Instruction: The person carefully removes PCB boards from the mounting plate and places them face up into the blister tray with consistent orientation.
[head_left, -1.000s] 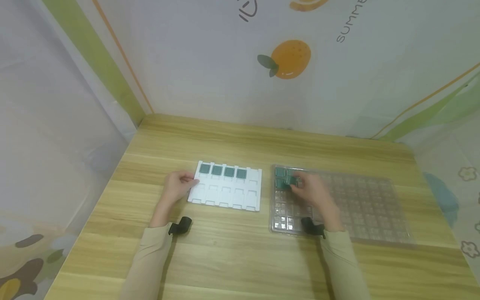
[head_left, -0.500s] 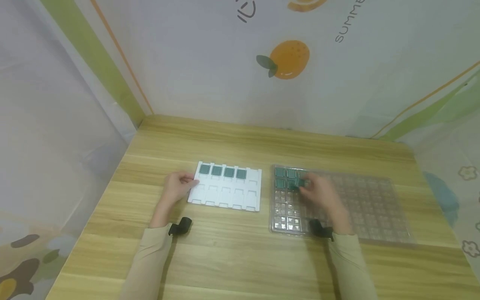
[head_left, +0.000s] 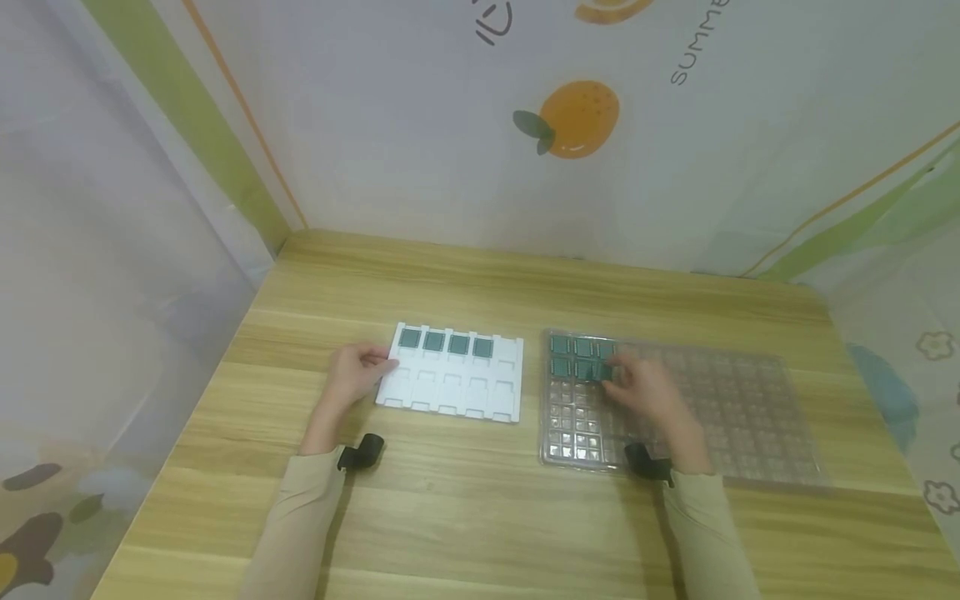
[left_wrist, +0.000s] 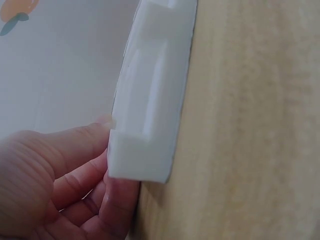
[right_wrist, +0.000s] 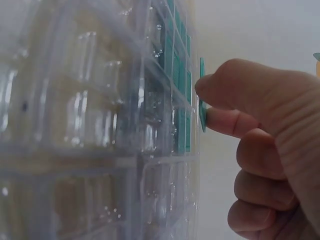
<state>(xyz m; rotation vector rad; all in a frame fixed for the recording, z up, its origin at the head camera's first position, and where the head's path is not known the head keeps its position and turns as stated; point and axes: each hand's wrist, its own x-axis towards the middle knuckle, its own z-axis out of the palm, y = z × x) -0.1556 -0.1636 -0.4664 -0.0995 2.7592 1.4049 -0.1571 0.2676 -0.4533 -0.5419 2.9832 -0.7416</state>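
Observation:
My left hand (head_left: 354, 373) holds the left edge of a white plastic tray (head_left: 450, 377) between thumb and fingers; the left wrist view shows the tray's corner in that pinch. Several green square chips (head_left: 433, 341) sit along its back row. To the right, my right hand (head_left: 651, 390) is over a clear plastic tray (head_left: 573, 421) with small pockets. Between thumb and forefinger it pinches a thin green square chip (right_wrist: 203, 116), close over the pockets, while the other fingers curl in. More green chips (head_left: 560, 367) lie in the back left pockets, partly covered by the hand.
The clear tray reaches far to the right beneath my right forearm. Both trays lie on a wood-grain table (head_left: 442, 517), with a strip of tabletop between them. A printed white curtain (head_left: 420, 150) hangs behind the table's back edge.
My right hand has moved a little right and toward me over the clear tray, its chip still pinched, uncovering more green chips. The left hand and white tray have stayed in place.

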